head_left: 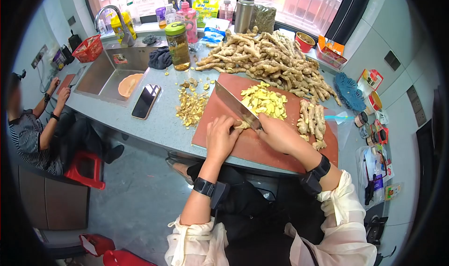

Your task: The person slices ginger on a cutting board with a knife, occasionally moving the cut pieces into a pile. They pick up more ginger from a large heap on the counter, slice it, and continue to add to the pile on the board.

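My right hand point(277, 134) grips the handle of a kitchen cleaver point(232, 100), its broad blade slanting up and left over a reddish-brown cutting board point(250, 151). Under the fingers of my left hand point(221, 136), a small piece of ginger point(242, 125) is pinned to the board beside the blade. Yellow ginger slices point(265, 100) are heaped just behind the cleaver. Several whole ginger roots point(311, 119) lie at the board's right side. A large pile of unpeeled ginger point(276, 55) rises behind the board, and brown-yellow trimmings point(191, 106) are scattered to its left.
Left of the trimmings lies a phone point(146, 101), near a sink point(89, 86) holding a pale bowl point(129, 85). A green-lidded bottle point(178, 48) and steel thermos point(244, 13) stand behind. A blue dish point(349, 91) is at right. Another person point(35, 130) sits far left.
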### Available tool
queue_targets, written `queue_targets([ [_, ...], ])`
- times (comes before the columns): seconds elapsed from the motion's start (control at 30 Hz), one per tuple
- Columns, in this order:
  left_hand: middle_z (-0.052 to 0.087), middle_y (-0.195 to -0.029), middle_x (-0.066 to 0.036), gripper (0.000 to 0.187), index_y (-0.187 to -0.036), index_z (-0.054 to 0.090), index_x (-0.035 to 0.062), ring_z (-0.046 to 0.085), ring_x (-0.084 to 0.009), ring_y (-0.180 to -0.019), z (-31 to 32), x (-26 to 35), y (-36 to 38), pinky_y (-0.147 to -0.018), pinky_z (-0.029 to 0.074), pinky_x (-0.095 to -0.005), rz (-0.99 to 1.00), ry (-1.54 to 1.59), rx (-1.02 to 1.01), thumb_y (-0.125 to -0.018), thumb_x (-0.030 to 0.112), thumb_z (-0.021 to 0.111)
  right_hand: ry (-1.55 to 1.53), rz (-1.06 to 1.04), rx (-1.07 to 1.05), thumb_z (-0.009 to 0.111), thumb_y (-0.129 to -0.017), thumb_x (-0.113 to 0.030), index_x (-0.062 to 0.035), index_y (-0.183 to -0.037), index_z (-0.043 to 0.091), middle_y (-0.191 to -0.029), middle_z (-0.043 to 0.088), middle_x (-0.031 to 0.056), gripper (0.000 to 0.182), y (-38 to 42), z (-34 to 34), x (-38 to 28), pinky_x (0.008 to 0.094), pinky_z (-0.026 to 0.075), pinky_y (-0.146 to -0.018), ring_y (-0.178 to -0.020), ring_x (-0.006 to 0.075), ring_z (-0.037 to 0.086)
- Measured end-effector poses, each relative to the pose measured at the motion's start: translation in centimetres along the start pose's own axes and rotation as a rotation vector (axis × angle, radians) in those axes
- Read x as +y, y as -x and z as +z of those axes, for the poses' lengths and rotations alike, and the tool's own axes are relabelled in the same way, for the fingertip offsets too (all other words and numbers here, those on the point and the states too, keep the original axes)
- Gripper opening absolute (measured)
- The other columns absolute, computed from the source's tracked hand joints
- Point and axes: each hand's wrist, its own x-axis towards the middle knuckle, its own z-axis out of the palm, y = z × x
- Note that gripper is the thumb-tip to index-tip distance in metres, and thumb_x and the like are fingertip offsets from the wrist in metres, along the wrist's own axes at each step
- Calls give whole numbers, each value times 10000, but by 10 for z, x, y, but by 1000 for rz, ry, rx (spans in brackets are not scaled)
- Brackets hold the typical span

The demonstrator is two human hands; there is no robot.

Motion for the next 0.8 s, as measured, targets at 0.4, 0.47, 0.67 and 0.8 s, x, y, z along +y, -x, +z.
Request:
queue_targets([
  [0.4, 662, -943, -30, 142, -919, 727, 114, 618, -256, -934, 1, -1, 0, -848, 410, -392, -13, 1, -15, -812, 166, 804, 61, 52, -38, 609, -976, -199, 39, -1090, 495, -936, 671, 304, 288, 32, -5, 8, 576, 504, -815, -921, 502, 655],
  [0.47, 664, -943, -28, 139, -919, 728, 115, 620, -253, -936, 0, 0, 2, -847, 410, -391, -11, 4, -17, -811, 159, 804, 41, 62, -28, 627, -980, -212, 35, -1090, 489, -948, 660, 307, 304, 19, 4, 7, 573, 498, -812, -931, 506, 647],
  [0.67, 675, -953, -25, 148, -926, 721, 111, 626, -258, -944, -1, -3, 2, -845, 416, -395, -19, 12, -30, -809, 149, 803, 13, 45, 13, 634, -974, -217, 11, -1127, 497, -976, 670, 298, 307, 7, 14, 15, 565, 502, -811, -942, 496, 649],
  [0.8, 673, -962, -36, 155, -935, 718, 103, 622, -268, -950, -1, -2, 1, -861, 420, -398, -32, 21, -43, -811, 152, 798, -75, -7, 69, 667, -961, -222, 17, -1147, 535, -882, 653, 260, 330, 27, 10, 40, 493, 523, -751, -835, 426, 666],
])
